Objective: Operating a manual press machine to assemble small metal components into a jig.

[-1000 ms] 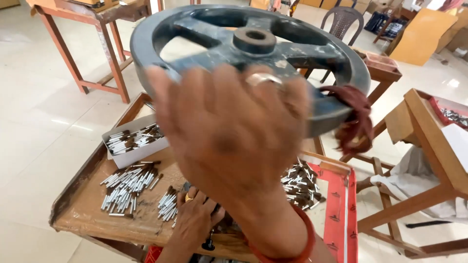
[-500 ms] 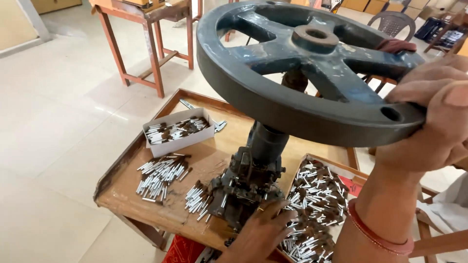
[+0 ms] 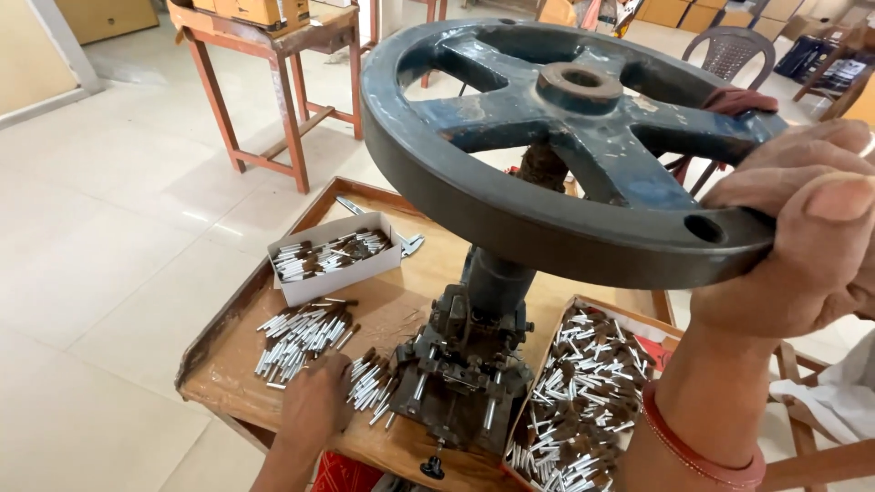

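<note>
**Right hand on the wheel, left hand down among the pins**

The right hand [image 3: 802,237] is closed around the rim of the big dark iron handwheel [image 3: 556,146], fingers curled over the top edge and thumb lying along the rim just beside a round hole in it. A red bangle [image 3: 697,446] sits on that wrist. The left hand [image 3: 314,401] lies low on the tray, knuckles up and fingers bent down onto the wood; whether it pinches anything cannot be told. Just beyond its fingertips lies a loose heap of small silver pins [image 3: 301,333], and more pins [image 3: 369,387] lie touching its right side.

The wheel is above and ahead of the left hand, on a thick column that goes down into the press base [image 3: 460,374], just right of that hand. A white cardboard box [image 3: 333,260] of pins stands farther out past the left hand. Below the right wrist, a second box [image 3: 583,401] is full of brown and silver pins.

Everything rests on a wooden tray table [image 3: 228,355] with a raised edge. Around it are a pale tiled floor [image 3: 100,237], another wooden table [image 3: 264,55] and a plastic chair [image 3: 734,50] beyond the wheel.
</note>
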